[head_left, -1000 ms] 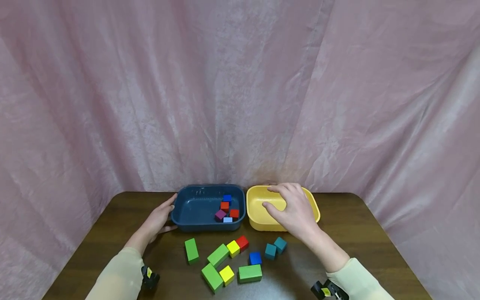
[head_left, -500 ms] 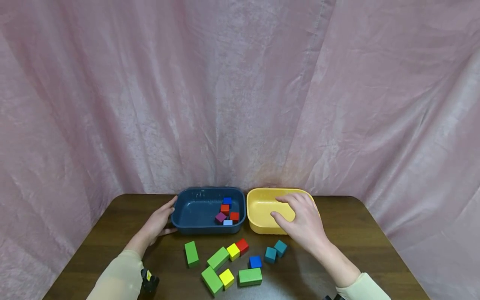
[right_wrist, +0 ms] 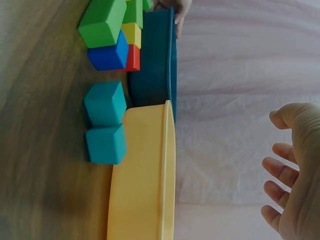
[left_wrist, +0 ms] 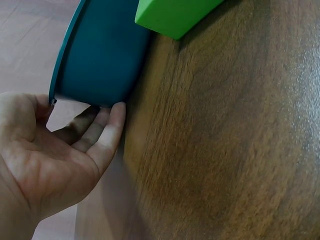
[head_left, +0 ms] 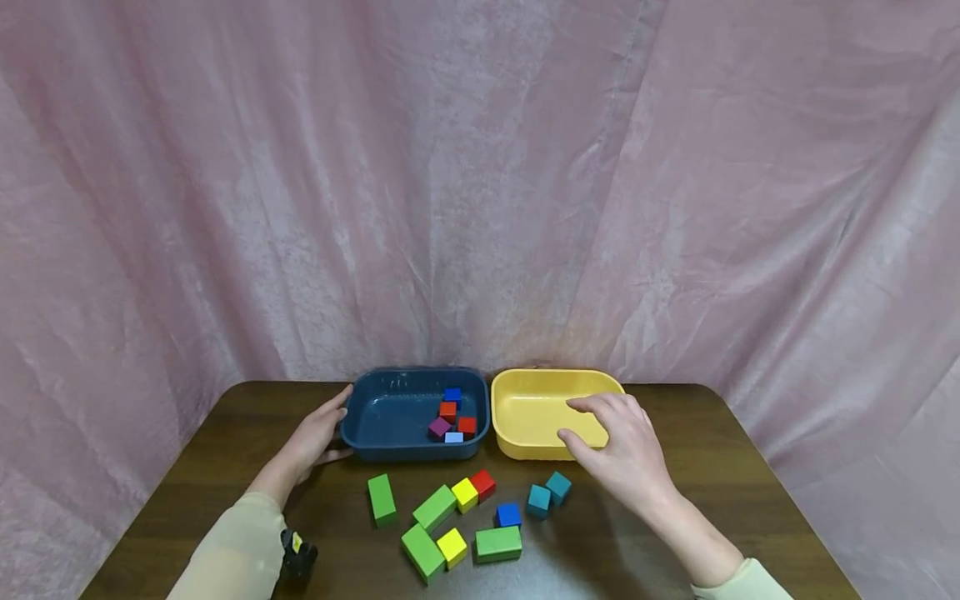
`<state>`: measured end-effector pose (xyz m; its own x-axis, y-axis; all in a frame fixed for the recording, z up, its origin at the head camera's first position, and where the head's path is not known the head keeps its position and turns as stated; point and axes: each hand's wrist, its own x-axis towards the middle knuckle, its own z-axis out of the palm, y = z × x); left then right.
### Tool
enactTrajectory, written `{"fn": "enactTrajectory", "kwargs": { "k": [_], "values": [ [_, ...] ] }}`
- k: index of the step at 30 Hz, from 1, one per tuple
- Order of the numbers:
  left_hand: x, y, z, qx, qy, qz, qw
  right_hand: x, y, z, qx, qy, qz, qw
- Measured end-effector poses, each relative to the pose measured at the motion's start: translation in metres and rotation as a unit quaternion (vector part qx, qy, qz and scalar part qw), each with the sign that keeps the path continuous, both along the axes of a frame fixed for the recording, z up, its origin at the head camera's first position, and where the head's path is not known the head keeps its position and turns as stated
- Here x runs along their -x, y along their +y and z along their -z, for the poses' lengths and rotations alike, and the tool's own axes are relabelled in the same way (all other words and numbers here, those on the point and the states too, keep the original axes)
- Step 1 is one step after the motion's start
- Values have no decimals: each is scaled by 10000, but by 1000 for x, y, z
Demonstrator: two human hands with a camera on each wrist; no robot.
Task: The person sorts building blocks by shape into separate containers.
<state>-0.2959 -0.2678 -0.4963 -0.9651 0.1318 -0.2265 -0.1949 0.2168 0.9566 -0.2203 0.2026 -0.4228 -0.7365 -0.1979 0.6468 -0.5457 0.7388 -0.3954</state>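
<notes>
My left hand [head_left: 309, 440] rests against the left end of a dark blue plastic bin [head_left: 412, 453]. In the left wrist view its fingertips [left_wrist: 118, 111] touch the bin's end wall, with the thumb side up at the rim. My right hand [head_left: 628, 454] hovers by the right end of a yellow bin [head_left: 536, 450], thumb and fingers spread with nothing between them. From the right wrist view, the hand [right_wrist: 300, 175] stands apart from the bin. Inside the blue bin lie several small cubes, among them a purple cube [head_left: 439, 429] and a red cube [head_left: 467, 427].
On the brown table [head_left: 217, 467], in front of the bins, lie several green blocks [head_left: 498, 544], yellow cubes [head_left: 452, 547], a red cube [head_left: 483, 484], a blue cube [head_left: 508, 515] and two teal cubes [head_left: 538, 502]. A pink curtain [head_left: 450, 183] hangs behind.
My right hand has drawn back to the right, from over the yellow bin to its right end. The left hand stays at the blue bin, and the blocks keep their places.
</notes>
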Motion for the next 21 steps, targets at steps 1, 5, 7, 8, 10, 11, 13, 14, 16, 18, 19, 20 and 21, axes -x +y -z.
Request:
{"fn": "enactTrajectory", "kwargs": {
  "k": [1, 5, 7, 8, 10, 11, 13, 14, 16, 18, 19, 20, 21],
  "values": [
    [0, 0, 0, 11, -10, -3, 10000, -1, 1, 0, 3, 17, -2, 10000],
    [0, 0, -1, 29, -52, -20, 10000, -4, 5, 0, -6, 65, -21, 10000],
    [1, 0, 0, 30, -65, -26, 10000, -6, 6, -1, -14, 60, -16, 10000],
    [1, 0, 0, 31, -66, -28, 10000, -7, 7, -1, -22, 53, -9, 10000],
    [1, 0, 0, 19, -62, -28, 10000, -9, 8, -1, -52, 13, 25, 10000],
    [1, 0, 1, 13, -58, -29, 10000, -10, 8, -1, -69, -5, 39, 10000],
    [1, -1, 1, -7, -55, -30, 10000, -13, 10, 1, -125, -79, 91, 9998],
    [1, -1, 1, -13, -54, -31, 10000, -15, 10, 2, -151, -114, 111, 9998],
    [2, -1, 2, -20, -48, -23, 10000, -17, 12, 5, -212, -172, 140, 9995],
    [2, -1, 2, -10, -45, -18, 10000, -20, 13, 9, -291, -236, 172, 9991],
    [2, -1, 2, -5, -43, -16, 10000, -21, 14, 12, -316, -266, 185, 9990],
    [2, -1, 2, -2, -43, -14, 10000, -22, 15, 14, -348, -297, 200, 9988],
    [2, -1, 2, 0, -41, -8, 10000, -23, 15, 17, -378, -333, 212, 9985]
  ]
}}
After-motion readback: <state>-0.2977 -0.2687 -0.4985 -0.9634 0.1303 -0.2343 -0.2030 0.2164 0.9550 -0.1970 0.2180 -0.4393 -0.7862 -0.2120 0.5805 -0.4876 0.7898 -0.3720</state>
